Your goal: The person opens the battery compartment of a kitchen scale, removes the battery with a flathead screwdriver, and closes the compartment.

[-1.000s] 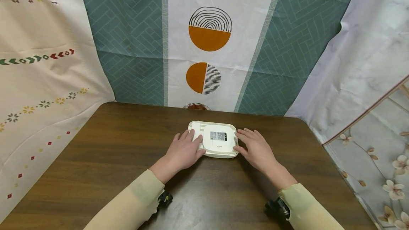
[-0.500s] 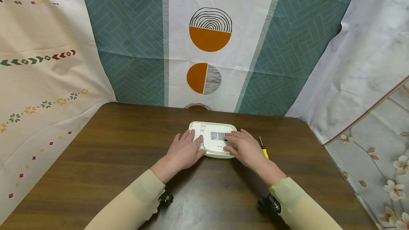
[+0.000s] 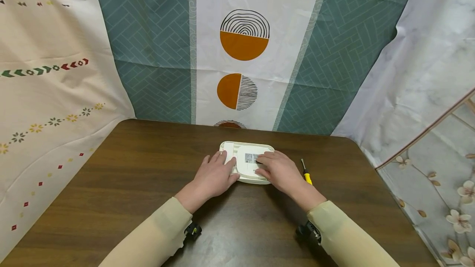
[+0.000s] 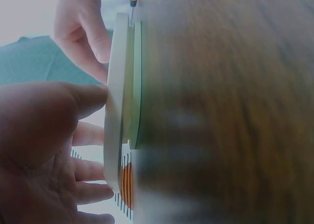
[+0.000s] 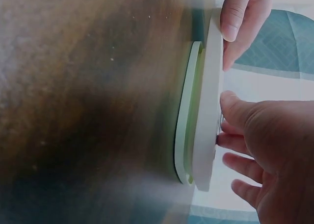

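Observation:
A white, rounded flat device (image 3: 245,169), which looks like a kitchen scale turned bottom up, lies near the back of the table. A printed label shows on its underside, partly covered by fingers. My left hand (image 3: 212,177) rests on its left part, fingers spread and thumb at the near edge. From the right, my right hand (image 3: 283,172) lays its fingertips and thumb on the underside beside the label. Seen edge-on in the left wrist view, a pale green rimmed plate (image 4: 138,82) sits between the white body (image 4: 116,111) and the tabletop.
A screwdriver (image 3: 307,176) with a yellow and black handle lies on the table just right of my right hand. The brown wooden table (image 3: 148,176) ends at a patterned cloth (image 3: 163,52) behind. More cloth hangs on both sides.
My right hand has moved left from the device's right edge onto its underside, towards the label. This uncovers the screwdriver. The left hand and the device stay in place.

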Demonstrator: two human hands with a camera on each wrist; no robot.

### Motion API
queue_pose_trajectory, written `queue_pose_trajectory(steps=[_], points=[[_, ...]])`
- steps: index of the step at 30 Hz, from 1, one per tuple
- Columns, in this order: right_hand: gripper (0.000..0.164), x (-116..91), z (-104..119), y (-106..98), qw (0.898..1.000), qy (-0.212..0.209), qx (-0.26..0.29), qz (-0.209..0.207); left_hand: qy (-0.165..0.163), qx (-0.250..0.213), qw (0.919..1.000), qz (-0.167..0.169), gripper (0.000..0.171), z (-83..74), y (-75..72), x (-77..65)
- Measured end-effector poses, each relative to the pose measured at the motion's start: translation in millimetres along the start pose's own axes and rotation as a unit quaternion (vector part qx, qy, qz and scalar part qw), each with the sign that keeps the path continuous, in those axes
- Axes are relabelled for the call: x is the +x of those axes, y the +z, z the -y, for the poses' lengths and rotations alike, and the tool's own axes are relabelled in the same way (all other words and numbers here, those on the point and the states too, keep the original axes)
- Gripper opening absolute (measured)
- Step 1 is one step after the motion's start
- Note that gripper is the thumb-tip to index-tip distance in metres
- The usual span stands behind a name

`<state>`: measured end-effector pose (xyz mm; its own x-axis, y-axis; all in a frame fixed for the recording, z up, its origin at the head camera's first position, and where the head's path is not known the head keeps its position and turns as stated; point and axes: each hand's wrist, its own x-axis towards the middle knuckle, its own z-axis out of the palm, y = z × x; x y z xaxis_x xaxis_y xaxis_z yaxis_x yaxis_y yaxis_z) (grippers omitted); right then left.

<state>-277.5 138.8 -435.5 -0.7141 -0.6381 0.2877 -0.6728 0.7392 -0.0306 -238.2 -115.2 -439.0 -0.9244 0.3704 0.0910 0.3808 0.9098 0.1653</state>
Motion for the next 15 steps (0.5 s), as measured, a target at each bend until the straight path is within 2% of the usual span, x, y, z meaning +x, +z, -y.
queue_pose_trajectory(steps=[6,15], points=[[0.027,9,0,-3,1.000,-0.022,-0.017,-0.003,-0.003,0.000,1.0000,0.006,0.061,0.4,-0.4,-0.1],[0.020,14,3,-5,0.999,-0.011,-0.032,0.005,-0.006,-0.004,1.0000,0.006,0.061,0.1,-0.4,0.3]])
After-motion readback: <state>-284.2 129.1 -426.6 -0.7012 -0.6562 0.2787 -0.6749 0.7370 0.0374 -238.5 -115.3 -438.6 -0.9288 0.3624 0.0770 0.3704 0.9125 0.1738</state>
